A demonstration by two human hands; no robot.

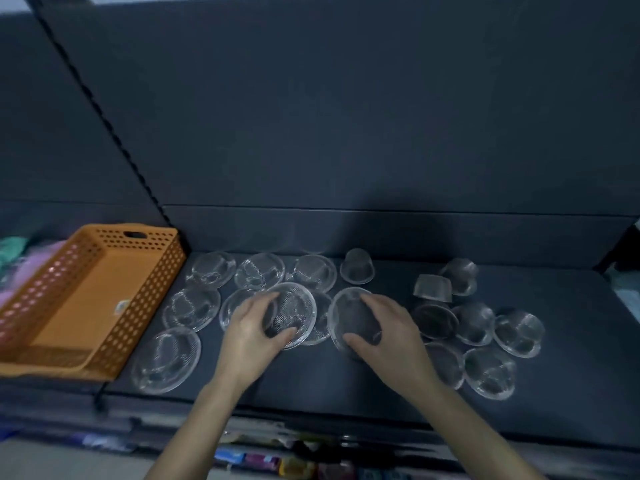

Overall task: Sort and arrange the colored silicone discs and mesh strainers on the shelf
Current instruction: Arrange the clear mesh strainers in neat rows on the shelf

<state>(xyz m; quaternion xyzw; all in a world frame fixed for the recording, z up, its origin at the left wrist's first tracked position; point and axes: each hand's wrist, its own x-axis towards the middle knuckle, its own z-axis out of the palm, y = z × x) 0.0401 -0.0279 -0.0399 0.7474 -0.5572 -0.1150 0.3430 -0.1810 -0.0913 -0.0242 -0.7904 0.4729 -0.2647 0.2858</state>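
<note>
1. A dark, matte back panel filled the upper part of the view, smooth and plain, with a notched black upright slanting down its left side.
2. The shelf below it was a flat, dark grey board under dim light, and every strainer lay on it.
3. An orange plastic basket sat at the shelf's left end. It was rectangular, with walls pierced by rows of round holes and a slot handle in the far wall.
4. Soft pastel things, green and pink, lay left of the basket, too blurred to identify.
5. Shallow strainers, round with broad shiny rims and fine wire mesh, were spread between the basket and the hands, several with rims overlapping.
6. Deep strainers, cup-shaped mesh with narrow rims, clustered at the right, some upright, some tipped or upturned.
7. The left hand curled its fingers and thumb round the rim of a tilted shallow disc strainer, mid-shelf.
8. The right hand gripped the rim of a second tilted strainer between thumb and fingers, just beside the first.
9. Bright packets showed blurred on a lower level.
</note>
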